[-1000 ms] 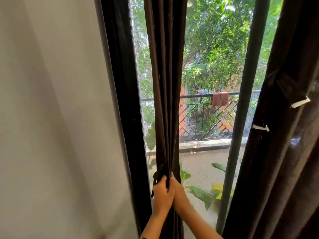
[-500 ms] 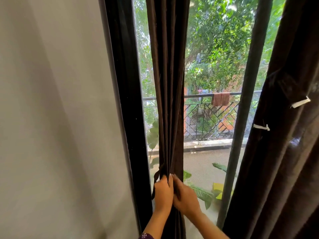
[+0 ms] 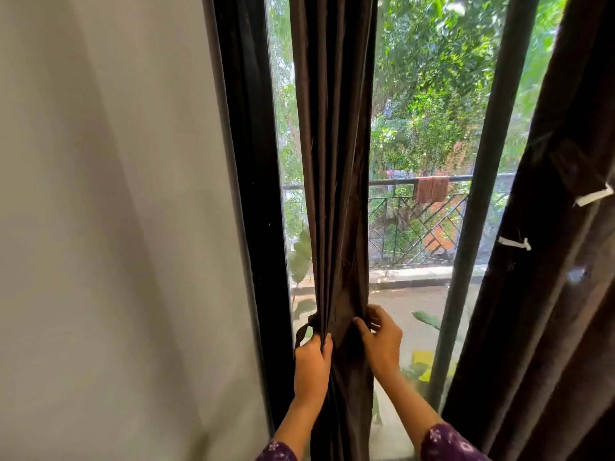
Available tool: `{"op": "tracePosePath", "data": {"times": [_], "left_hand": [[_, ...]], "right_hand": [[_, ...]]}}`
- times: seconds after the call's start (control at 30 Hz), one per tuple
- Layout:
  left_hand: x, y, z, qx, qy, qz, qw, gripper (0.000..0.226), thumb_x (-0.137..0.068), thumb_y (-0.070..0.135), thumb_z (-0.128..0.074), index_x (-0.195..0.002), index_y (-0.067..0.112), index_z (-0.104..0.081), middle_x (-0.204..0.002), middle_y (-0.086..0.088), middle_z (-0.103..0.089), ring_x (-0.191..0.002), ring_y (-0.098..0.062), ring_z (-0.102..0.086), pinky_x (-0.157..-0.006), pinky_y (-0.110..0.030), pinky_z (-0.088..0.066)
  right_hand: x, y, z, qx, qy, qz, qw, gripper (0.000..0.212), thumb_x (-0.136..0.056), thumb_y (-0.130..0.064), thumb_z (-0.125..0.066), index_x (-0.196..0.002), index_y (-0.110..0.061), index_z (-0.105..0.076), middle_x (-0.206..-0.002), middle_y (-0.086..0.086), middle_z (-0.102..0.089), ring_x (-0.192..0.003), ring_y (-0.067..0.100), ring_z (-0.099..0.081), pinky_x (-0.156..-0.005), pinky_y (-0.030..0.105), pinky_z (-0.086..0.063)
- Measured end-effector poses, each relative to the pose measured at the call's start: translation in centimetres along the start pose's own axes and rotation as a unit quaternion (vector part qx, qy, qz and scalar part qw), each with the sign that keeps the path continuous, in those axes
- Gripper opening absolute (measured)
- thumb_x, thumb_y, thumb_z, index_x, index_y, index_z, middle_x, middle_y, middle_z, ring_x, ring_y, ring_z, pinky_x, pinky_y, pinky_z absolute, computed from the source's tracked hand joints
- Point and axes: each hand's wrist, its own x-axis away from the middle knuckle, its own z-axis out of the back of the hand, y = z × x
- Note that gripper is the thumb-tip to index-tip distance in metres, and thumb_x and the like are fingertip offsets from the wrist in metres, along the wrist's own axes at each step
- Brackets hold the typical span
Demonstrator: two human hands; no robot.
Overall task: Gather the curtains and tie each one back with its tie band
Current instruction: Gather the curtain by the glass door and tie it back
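Note:
A dark brown curtain (image 3: 336,161) hangs gathered into a narrow bundle in front of the window. A matching dark tie band (image 3: 304,329) wraps it at the pinch point, a loop of it sticking out on the left. My left hand (image 3: 311,367) grips the bundle's left side just below the band. My right hand (image 3: 381,341) holds the right side, fingers curled on the fabric at band height. A second dark curtain (image 3: 549,261) hangs at the right with a band across it and white tags (image 3: 514,242).
A grey wall (image 3: 116,227) fills the left. The black window frame (image 3: 253,194) stands beside the bundle, and a dark mullion (image 3: 479,194) rises to its right. Outside are a balcony railing (image 3: 416,227), plants and trees.
My hands, pressed together on the front of the bundle before, have moved apart to its left and right sides. The view has shifted slightly closer.

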Motion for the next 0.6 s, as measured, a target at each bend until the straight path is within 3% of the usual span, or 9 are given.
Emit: {"op": "tracePosePath", "data": {"times": [0.07,0.13,0.2,0.3,0.43,0.53,0.6], "left_hand": [[0.0,0.0,0.0,-0.003,0.003,0.012,1.000,0.030,-0.092,0.018,-0.060,-0.064,0.015,-0.050,-0.049,0.017,-0.032,-0.037,0.001,-0.041,-0.044,-0.002,-0.031],[0.1,0.2,0.2,0.007,-0.004,0.018,1.000,0.028,-0.091,0.015,-0.061,-0.064,0.010,-0.055,-0.048,0.018,-0.031,-0.036,0.004,-0.040,-0.044,-0.001,-0.031],[0.3,0.3,0.1,0.019,-0.004,0.021,1.000,0.024,-0.092,0.015,-0.058,-0.070,0.004,-0.060,-0.050,0.019,-0.034,-0.043,0.007,-0.049,-0.048,0.000,-0.033],[0.7,0.1,-0.3,0.007,-0.026,0.021,0.999,0.020,-0.095,0.023,-0.054,-0.081,0.011,-0.061,-0.058,0.017,-0.045,-0.050,0.002,-0.052,-0.054,-0.005,-0.038],[1.0,-0.3,-0.7,-0.003,-0.036,0.009,0.999,0.018,-0.095,0.026,-0.052,-0.092,0.013,-0.063,-0.078,0.009,-0.062,-0.073,-0.002,-0.063,-0.067,-0.014,-0.051],[1.1,-0.2,-0.5,-0.012,-0.046,0.011,0.999,0.017,-0.096,0.024,-0.051,-0.103,0.014,-0.063,-0.091,0.005,-0.066,-0.083,-0.004,-0.065,-0.076,-0.019,-0.053],[0.8,-0.6,-0.6,-0.012,-0.054,0.014,0.998,0.018,-0.095,0.023,-0.052,-0.105,0.013,-0.064,-0.091,0.002,-0.067,-0.084,-0.007,-0.066,-0.077,-0.022,-0.054]], "right_hand": [[1.2,-0.1,0.1,0.009,0.046,0.010,0.999,0.019,-0.084,-0.007,-0.067,-0.096,-0.020,-0.061,-0.090,-0.006,-0.064,-0.082,0.006,-0.062,-0.075,0.035,-0.055],[2.5,0.0,0.1,0.025,0.051,0.024,0.998,0.019,-0.087,-0.008,-0.063,-0.101,-0.020,-0.058,-0.093,-0.007,-0.062,-0.083,0.008,-0.060,-0.074,0.032,-0.053],[3.6,0.1,-0.2,0.050,0.011,0.033,0.998,0.019,-0.088,-0.009,-0.060,-0.101,-0.023,-0.058,-0.093,-0.011,-0.062,-0.084,0.008,-0.061,-0.072,0.031,-0.053],[4.6,0.2,-0.7,0.097,-0.028,0.083,0.991,0.017,-0.087,-0.006,-0.061,-0.098,-0.019,-0.064,-0.089,-0.011,-0.062,-0.079,0.009,-0.061,-0.066,0.027,-0.052],[5.2,0.1,-1.0,0.118,-0.066,0.092,0.987,0.026,-0.085,-0.001,-0.063,-0.106,-0.013,-0.070,-0.096,-0.006,-0.067,-0.082,0.007,-0.063,-0.069,0.008,-0.045],[5.4,0.1,-1.0,0.079,-0.090,0.101,0.988,0.034,-0.083,0.006,-0.063,-0.112,-0.010,-0.068,-0.096,-0.010,-0.066,-0.085,-0.007,-0.062,-0.073,0.000,-0.043],[5.4,0.1,-0.8,0.057,-0.108,0.101,0.987,0.038,-0.082,0.004,-0.061,-0.117,-0.010,-0.064,-0.099,-0.014,-0.064,-0.088,-0.017,-0.059,-0.075,0.003,-0.046]]}}
